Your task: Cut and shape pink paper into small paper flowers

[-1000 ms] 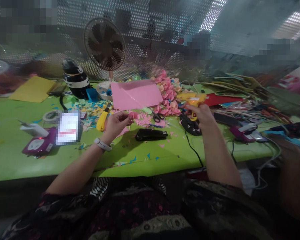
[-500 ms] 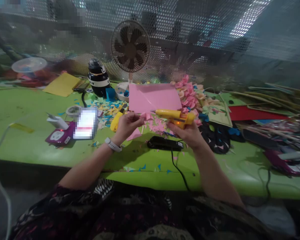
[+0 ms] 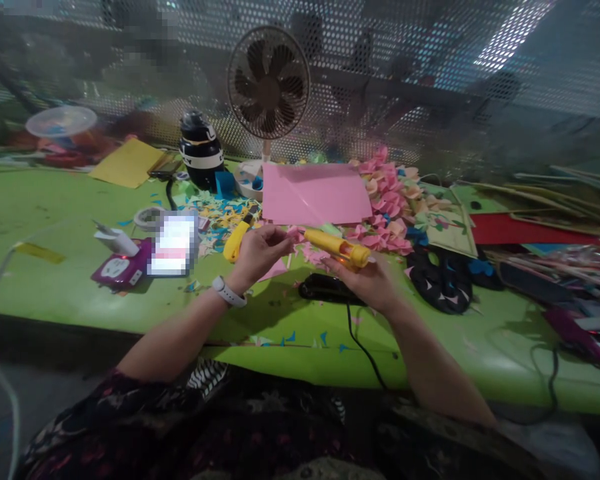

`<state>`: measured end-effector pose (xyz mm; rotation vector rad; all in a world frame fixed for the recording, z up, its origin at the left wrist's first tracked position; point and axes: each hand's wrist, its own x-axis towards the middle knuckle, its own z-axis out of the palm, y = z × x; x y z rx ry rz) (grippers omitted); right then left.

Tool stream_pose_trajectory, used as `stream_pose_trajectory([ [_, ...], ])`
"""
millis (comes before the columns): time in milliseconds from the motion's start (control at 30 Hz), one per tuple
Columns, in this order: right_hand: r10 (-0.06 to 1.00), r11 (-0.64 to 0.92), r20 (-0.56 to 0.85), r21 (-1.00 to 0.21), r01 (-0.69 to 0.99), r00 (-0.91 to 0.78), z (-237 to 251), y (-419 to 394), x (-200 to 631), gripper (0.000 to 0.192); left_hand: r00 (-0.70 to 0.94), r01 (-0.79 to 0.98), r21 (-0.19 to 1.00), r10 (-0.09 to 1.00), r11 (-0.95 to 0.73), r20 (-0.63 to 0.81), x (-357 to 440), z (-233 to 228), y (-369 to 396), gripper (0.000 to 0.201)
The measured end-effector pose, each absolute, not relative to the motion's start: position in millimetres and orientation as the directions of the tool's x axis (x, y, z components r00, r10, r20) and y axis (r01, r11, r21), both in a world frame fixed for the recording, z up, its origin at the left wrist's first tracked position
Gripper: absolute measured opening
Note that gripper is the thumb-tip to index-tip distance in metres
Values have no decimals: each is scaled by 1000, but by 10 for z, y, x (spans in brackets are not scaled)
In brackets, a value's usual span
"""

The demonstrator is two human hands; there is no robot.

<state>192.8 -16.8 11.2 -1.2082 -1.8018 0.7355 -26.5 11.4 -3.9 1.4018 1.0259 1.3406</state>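
Glue gun (image 3: 336,246), clasped in the right hand (image 3: 367,283) over the green desk (image 3: 55,293), points its nozzle at the small pink paper piece (image 3: 294,233) pinched in the left hand (image 3: 258,255), so a small, steady dab suits best.

Left hand (image 3: 259,253) raised over the green desk (image 3: 60,220), fingertips pinching a small pink paper piece (image 3: 294,233). Right hand (image 3: 367,283) wrapped around a yellow glue gun (image 3: 336,245) — nozzle aimed left at the pink piece, black cord (image 3: 363,347) trailing off the near edge. Black stapler (image 3: 325,288) flat beneath the hands. Pink paper sheet (image 3: 314,193) and a heap of pink paper flowers (image 3: 387,207) toward the far edge — small fan (image 3: 269,83) upright behind them. Yellow utility knife (image 3: 236,241) just left of the left hand.
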Motion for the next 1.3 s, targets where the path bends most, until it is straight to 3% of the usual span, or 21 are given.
stream_pose_trajectory([
  [733,922,387,322,-787,480,-216,110,-186,1909,37,64,18,959,957,-284,283,-281,-110,129,29],
  [1300,922,386,323,-785,485,-212,53,-168,1904,35,50,256,876,911,-408,409,-305,-124,116,24],
])
